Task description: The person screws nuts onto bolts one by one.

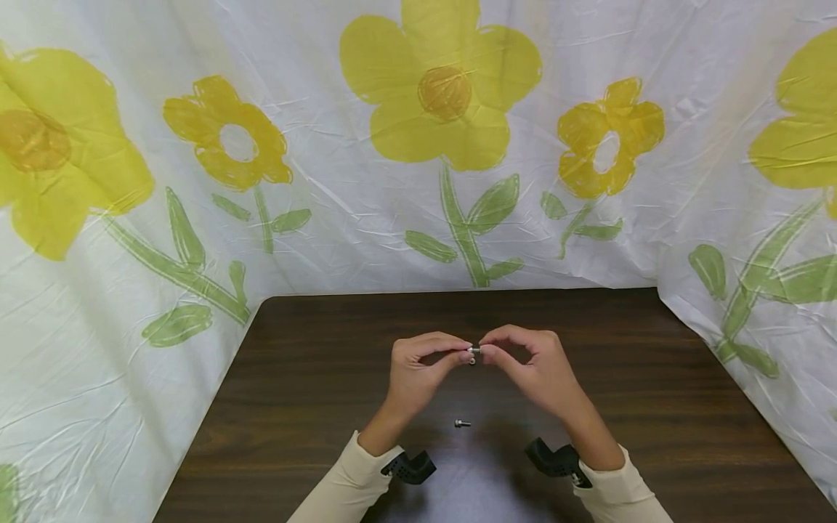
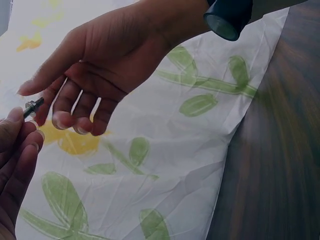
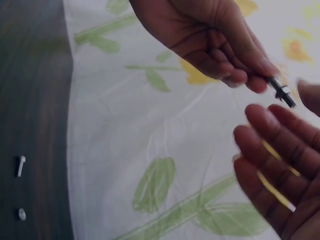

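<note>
Near the middle of the head view, my left hand (image 1: 418,369) pinches a small metal bolt (image 1: 476,351) between thumb and fingertips. A nut (image 3: 282,92) sits around its shank in the right wrist view. Facing it, my right hand (image 1: 538,367) has its thumb and forefinger spread around the bolt's free end; in the right wrist view a gap shows beside the nut, though contact is hard to judge. A small round metal piece (image 1: 472,361) shows below the left fingertips; whether held or lying behind is unclear.
On the dark wooden table (image 1: 294,407) a loose bolt (image 1: 462,423) lies between the forearms. In the right wrist view a nut-like metal piece (image 3: 21,214) lies near that bolt. A white cloth (image 1: 314,240) with painted flowers hangs around the back and sides.
</note>
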`<move>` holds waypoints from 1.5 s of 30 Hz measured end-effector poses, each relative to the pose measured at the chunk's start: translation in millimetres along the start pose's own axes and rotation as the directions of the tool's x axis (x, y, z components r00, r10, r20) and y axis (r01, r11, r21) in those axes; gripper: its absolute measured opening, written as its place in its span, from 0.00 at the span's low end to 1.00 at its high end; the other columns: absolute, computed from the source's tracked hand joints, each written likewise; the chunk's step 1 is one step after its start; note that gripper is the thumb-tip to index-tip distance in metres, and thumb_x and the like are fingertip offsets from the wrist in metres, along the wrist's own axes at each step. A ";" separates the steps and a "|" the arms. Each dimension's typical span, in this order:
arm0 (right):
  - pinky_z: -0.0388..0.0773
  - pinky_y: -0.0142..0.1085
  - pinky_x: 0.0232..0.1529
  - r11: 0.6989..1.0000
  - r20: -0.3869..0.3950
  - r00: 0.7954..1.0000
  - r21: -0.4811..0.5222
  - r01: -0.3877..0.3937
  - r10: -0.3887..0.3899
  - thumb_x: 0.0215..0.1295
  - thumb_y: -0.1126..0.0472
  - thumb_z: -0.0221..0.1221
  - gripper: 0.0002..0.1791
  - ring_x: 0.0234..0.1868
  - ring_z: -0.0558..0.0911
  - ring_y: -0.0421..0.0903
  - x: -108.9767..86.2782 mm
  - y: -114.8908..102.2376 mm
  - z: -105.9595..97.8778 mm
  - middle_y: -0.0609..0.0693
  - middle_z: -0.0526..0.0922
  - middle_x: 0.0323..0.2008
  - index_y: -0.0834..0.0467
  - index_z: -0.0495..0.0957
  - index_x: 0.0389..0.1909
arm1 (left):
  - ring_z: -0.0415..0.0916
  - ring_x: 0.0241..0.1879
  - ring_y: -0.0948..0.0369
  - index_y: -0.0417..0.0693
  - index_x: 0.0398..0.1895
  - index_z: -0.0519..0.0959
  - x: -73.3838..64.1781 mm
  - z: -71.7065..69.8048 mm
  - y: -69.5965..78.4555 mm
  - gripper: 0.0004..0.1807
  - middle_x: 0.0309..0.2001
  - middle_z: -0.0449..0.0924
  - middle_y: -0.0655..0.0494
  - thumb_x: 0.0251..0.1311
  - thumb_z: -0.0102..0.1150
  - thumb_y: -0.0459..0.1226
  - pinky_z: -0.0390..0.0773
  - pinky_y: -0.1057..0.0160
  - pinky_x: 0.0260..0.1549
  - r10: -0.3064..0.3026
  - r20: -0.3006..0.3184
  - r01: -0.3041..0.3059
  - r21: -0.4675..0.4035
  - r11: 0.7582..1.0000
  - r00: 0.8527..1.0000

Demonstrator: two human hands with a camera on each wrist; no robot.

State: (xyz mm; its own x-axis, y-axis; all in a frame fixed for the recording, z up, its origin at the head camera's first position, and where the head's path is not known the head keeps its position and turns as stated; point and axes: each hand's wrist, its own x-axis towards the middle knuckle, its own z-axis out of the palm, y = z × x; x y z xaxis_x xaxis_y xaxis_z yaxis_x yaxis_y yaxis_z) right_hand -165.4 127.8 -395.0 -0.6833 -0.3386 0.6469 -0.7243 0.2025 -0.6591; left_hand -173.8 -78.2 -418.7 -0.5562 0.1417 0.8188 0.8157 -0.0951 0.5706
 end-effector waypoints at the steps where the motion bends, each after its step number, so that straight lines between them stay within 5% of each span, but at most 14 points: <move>1: 0.82 0.31 0.36 1.000 -0.005 1.000 0.007 0.018 -0.018 0.59 0.75 0.69 0.14 0.33 0.87 0.41 0.1 0.0 -1.0 0.48 0.88 0.32 0.54 0.86 0.39 | 0.87 0.32 0.54 0.33 0.35 0.87 0.1 -0.2 0.1 0.10 0.33 0.88 0.43 0.49 0.72 0.19 0.86 0.59 0.33 -0.001 -0.005 0.001 0.008 1.000 1.000; 10: 0.85 0.34 0.39 0.988 -0.016 0.988 0.041 0.151 -0.151 0.49 0.80 0.72 0.20 0.37 0.88 0.45 2.2 -0.3 -2.9 0.52 0.89 0.37 0.60 0.87 0.42 | 0.87 0.32 0.54 0.33 0.35 0.87 0.0 -0.9 -0.9 0.10 0.33 0.88 0.42 0.49 0.71 0.18 0.86 0.59 0.33 0.002 -0.009 -0.002 0.005 1.000 1.000; 17: 0.83 0.31 0.38 0.999 0.002 0.999 0.029 0.044 -0.044 0.56 0.76 0.70 0.14 0.35 0.87 0.42 2.8 -4.6 -2.0 0.50 0.89 0.35 0.58 0.87 0.41 | 0.86 0.31 0.52 0.31 0.32 0.86 5.5 1.1 10.2 0.11 0.31 0.87 0.40 0.46 0.70 0.15 0.86 0.60 0.32 -0.004 -0.014 0.004 0.001 1.000 1.000; 22: 0.81 0.29 0.38 0.999 0.039 0.999 0.030 -0.030 0.029 0.59 0.77 0.67 0.12 0.34 0.87 0.43 4.4 -10.3 -0.6 0.52 0.89 0.33 0.58 0.86 0.39 | 0.86 0.32 0.53 0.31 0.33 0.86 2.0 1.1 3.8 0.12 0.32 0.87 0.41 0.45 0.71 0.15 0.86 0.60 0.33 -0.006 -0.018 0.007 0.008 1.000 1.000; 27: 0.82 0.29 0.38 0.999 0.042 0.999 0.022 -0.029 0.028 0.61 0.81 0.63 0.11 0.31 0.87 0.47 3.4 -9.5 1.7 0.52 0.87 0.28 0.62 0.84 0.36 | 0.87 0.33 0.54 0.34 0.35 0.87 -0.4 0.6 -1.3 0.10 0.33 0.88 0.43 0.49 0.72 0.18 0.86 0.59 0.34 -0.007 -0.014 0.008 0.014 1.000 1.000; 37: 0.80 0.34 0.34 0.997 0.050 0.996 -0.007 -0.071 0.071 0.72 0.70 0.59 0.15 0.30 0.84 0.39 0.1 -1.9 4.8 0.40 0.85 0.25 0.50 0.84 0.28 | 0.87 0.32 0.54 0.34 0.35 0.87 0.4 1.2 0.7 0.10 0.33 0.88 0.43 0.50 0.71 0.18 0.86 0.59 0.33 -0.003 -0.001 0.003 0.001 1.000 1.000; 42: 0.82 0.33 0.34 0.999 0.052 0.998 0.004 -0.042 0.041 0.66 0.71 0.64 0.09 0.32 0.86 0.40 0.2 -1.1 1.8 0.42 0.87 0.30 0.53 0.85 0.37 | 0.87 0.33 0.54 0.33 0.35 0.87 -0.7 0.3 -0.4 0.11 0.33 0.88 0.43 0.49 0.71 0.17 0.86 0.59 0.33 -0.001 -0.007 0.001 0.012 1.000 1.000; 45: 0.83 0.33 0.35 1.000 0.042 0.999 0.004 -0.009 0.009 0.59 0.72 0.71 0.14 0.34 0.87 0.40 0.5 -0.7 -1.5 0.44 0.89 0.34 0.57 0.85 0.44 | 0.86 0.33 0.55 0.35 0.35 0.87 -0.5 -1.0 -0.2 0.10 0.33 0.88 0.44 0.50 0.71 0.19 0.86 0.60 0.32 -0.013 -0.017 0.014 0.019 1.000 1.000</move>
State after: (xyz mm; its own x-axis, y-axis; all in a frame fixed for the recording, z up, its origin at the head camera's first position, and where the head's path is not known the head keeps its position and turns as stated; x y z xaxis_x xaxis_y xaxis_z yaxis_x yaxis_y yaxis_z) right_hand -165.3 128.9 -393.6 -0.6856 -0.3747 0.6242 -0.7174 0.2017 -0.6668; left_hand -173.9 -79.2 -419.2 -0.5696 0.1261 0.8122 0.8110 -0.0745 0.5803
